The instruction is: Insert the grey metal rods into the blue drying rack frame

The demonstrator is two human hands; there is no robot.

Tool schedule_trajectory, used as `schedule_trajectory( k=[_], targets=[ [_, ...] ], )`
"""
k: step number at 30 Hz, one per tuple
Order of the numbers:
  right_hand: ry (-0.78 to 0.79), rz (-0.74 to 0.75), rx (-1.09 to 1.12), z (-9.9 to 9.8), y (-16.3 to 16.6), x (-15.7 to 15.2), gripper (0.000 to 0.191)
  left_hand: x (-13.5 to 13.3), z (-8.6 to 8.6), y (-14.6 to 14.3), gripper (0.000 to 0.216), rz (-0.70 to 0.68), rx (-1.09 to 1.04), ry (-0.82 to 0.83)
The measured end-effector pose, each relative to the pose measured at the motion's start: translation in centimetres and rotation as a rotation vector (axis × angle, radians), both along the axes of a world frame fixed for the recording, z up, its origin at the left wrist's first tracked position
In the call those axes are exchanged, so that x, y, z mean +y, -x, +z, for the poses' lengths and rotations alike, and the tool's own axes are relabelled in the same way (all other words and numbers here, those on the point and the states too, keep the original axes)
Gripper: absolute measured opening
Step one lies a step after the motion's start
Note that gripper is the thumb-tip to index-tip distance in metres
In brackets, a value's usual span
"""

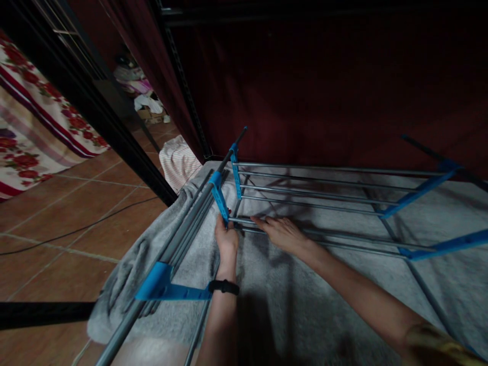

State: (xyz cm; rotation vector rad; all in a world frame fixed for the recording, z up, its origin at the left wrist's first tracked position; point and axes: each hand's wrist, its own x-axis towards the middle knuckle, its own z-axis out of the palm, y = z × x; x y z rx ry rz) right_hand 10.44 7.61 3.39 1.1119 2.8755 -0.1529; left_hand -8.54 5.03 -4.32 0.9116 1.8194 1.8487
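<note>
My left hand [225,235], with a black band on its wrist, is closed around the lower end of a blue plastic bracket [218,197]. Just to its right, my right hand [281,232] pinches a grey metal rod [245,221] whose left end meets that bracket. The rod's other end reaches a blue bracket [453,243] on the right side. These belong to a rack frame of blue brackets and grey tubes. Behind my hands, several rods span between the rear left bracket [237,178] and rear right bracket [419,195]. My left fingertips are partly hidden.
A grey blanket [274,284] lies under the frame. Several loose tubes [190,229] lie by the left side pole, and another blue bracket [168,284] is nearer me. Black metal posts [125,147] and a dark red curtain [324,96] border the area. A cable [95,223] crosses the tiled floor.
</note>
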Motion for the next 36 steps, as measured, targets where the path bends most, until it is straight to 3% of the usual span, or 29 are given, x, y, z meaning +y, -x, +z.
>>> schedule_trajectory(
  k=[11, 36],
  targets=[
    [0.012, 0.002, 0.023, -0.1, 0.0, 0.3, 0.065, 0.2, -0.2, 0.3, 0.024, 0.014, -0.005, 0.009],
    [0.154, -0.031, 0.15, 1.0, 0.1, 0.9, 0.049, 0.4, -0.8, 0.3, 0.031, 0.002, -0.018, 0.019]
  ],
)
